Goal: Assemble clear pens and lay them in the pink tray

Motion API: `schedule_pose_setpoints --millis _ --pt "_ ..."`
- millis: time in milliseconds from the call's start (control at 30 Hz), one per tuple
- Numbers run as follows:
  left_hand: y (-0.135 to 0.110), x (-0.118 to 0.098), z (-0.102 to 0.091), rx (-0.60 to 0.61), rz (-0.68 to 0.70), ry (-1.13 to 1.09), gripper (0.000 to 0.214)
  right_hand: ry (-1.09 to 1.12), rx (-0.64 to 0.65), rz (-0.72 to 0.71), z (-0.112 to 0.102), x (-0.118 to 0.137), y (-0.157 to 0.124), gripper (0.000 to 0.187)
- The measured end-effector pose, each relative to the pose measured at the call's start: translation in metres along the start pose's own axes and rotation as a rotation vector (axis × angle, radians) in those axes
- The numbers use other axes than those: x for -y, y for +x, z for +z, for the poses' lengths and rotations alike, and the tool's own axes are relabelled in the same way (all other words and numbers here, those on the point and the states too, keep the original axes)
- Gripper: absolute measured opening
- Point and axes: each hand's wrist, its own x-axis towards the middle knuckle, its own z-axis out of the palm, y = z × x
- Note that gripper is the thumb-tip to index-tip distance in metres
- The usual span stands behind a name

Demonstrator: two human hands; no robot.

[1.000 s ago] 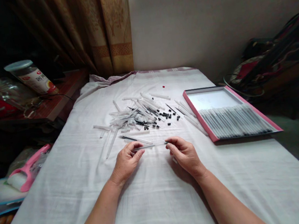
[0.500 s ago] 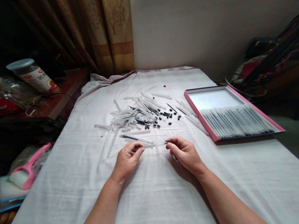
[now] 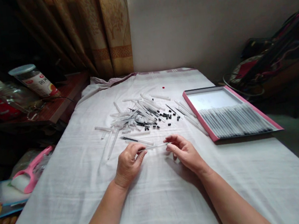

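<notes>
A clear pen barrel point(image 3: 156, 146) is held level just above the cloth, between my two hands. My left hand point(image 3: 128, 163) is closed in a pinch round its left end. At the other end, the thumb and fingertips of my right hand point(image 3: 183, 151) close on the tip, with the remaining fingers loosely curled. Beyond the hands lies a loose pile of clear pen barrels point(image 3: 123, 120). Dark pen refills point(image 3: 129, 139) lie in front of and among them. Small black plugs point(image 3: 168, 116) are scattered at the pile's right side.
A pink-edged box point(image 3: 193, 112) with a row of pens point(image 3: 232, 121) stands at the right, several barrels beside it. One tiny red piece point(image 3: 163, 87) lies farther back on the white cloth point(image 3: 150, 206). Jars point(image 3: 38, 82) and a pink-handled item point(image 3: 33, 173) are off to the left.
Both hands still hold the barrel. The right fingers have loosened and spread a little at its end, and more of the barrel shows. The view has tilted up slightly.
</notes>
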Motion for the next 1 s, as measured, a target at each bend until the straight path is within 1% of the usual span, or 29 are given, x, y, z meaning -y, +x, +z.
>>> schedule_pose_setpoints --millis 67,100,167,233,300,333,467,533,600,700,800,900,1000 --pt "-0.001 0.000 0.002 0.069 0.012 -0.015 0.012 -0.137 0.030 -0.128 0.002 -0.002 -0.003 0.041" --pt "-0.002 0.000 0.004 0.100 0.020 -0.022 0.012 -0.227 0.057 -0.190 0.004 -0.003 -0.005 0.040" --pt "-0.003 -0.001 0.006 0.132 0.030 -0.026 0.012 -0.399 0.119 -0.293 0.006 -0.005 -0.007 0.028" --pt "-0.004 0.000 0.006 0.125 0.026 -0.014 0.012 -0.514 0.163 -0.349 0.006 -0.007 -0.008 0.020" --pt "-0.003 0.003 0.003 0.084 -0.010 0.013 0.014 -0.564 0.155 -0.356 0.005 -0.009 -0.008 0.020" --pt "-0.002 0.007 0.000 0.049 -0.038 0.037 0.015 -0.566 0.128 -0.349 0.004 -0.009 -0.007 0.020" --pt "0.005 0.024 -0.013 -0.143 -0.154 0.202 0.016 -0.526 -0.036 -0.275 0.001 -0.010 -0.003 0.020" --pt "0.011 0.033 -0.019 -0.202 -0.162 0.303 0.017 -0.498 -0.080 -0.239 0.002 -0.010 -0.002 0.021" --pt "0.018 0.041 -0.024 -0.205 -0.123 0.415 0.019 -0.461 -0.091 -0.228 0.003 -0.012 -0.001 0.023" --pt "0.032 0.051 -0.030 -0.134 -0.088 0.588 0.020 -0.436 -0.099 -0.252 0.004 -0.015 -0.001 0.029" --pt "0.048 0.056 -0.036 0.008 -0.122 0.722 0.017 -0.445 -0.125 -0.294 0.004 -0.019 0.000 0.029" --pt "0.062 0.056 -0.041 0.159 -0.149 0.822 0.014 -0.456 -0.130 -0.319 0.005 -0.020 0.001 0.027" --pt "0.071 0.053 -0.047 0.259 -0.142 0.874 0.012 -0.453 -0.117 -0.337 0.005 -0.020 0.001 0.025"
